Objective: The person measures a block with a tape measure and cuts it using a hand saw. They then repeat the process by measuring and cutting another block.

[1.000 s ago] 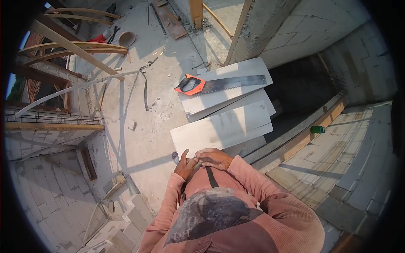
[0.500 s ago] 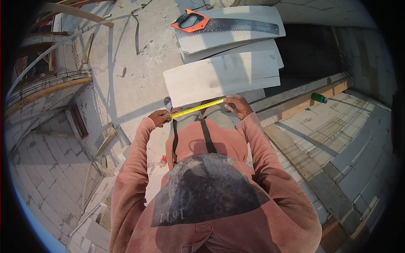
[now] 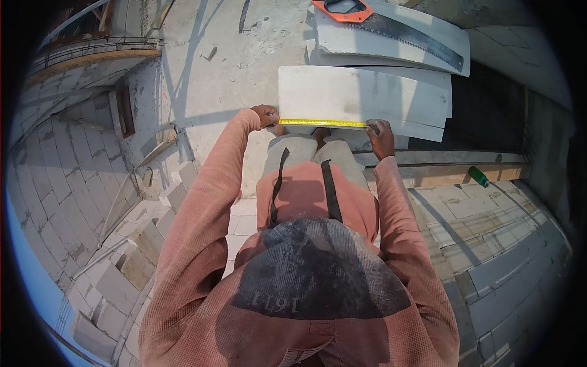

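A yellow tape measure is stretched straight along the near edge of a pale block. My left hand grips its left end at the block's near left corner. At the other end, my right hand pinches the tape, fingers closed, close to the block's near edge. Behind this block lies another pale block, with a handsaw resting on top; its orange handle points left and its toothed blade runs to the right.
A green bottle lies at the right by a wooden beam. Beyond the blocks on the right is a dark recess. Block walls stand at the left, with loose blocks below. A small chunk rests on the concrete floor.
Both hands have moved forward with the tape, from above my legs onto the block's near edge. The tape now runs nearly level along that edge. My view has shifted.
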The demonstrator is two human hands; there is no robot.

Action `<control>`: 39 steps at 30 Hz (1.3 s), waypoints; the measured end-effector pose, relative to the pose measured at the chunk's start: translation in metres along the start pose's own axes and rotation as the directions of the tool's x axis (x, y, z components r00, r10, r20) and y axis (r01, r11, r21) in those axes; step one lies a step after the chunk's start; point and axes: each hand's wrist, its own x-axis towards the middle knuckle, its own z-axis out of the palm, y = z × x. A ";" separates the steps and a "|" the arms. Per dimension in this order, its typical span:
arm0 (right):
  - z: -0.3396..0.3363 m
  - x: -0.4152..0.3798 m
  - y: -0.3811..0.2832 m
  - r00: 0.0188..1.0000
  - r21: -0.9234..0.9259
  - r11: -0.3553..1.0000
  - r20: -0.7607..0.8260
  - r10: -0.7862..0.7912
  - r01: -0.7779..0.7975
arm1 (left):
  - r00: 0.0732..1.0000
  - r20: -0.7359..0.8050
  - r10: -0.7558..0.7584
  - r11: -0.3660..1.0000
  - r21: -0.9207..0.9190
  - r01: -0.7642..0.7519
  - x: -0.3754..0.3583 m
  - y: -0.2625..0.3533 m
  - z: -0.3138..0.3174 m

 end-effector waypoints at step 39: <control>-0.076 0.019 0.040 0.966 -0.211 0.954 0.192 -0.175 0.215 | 0.999 -0.036 0.032 0.999 0.023 -0.031 0.017 -0.010 -0.004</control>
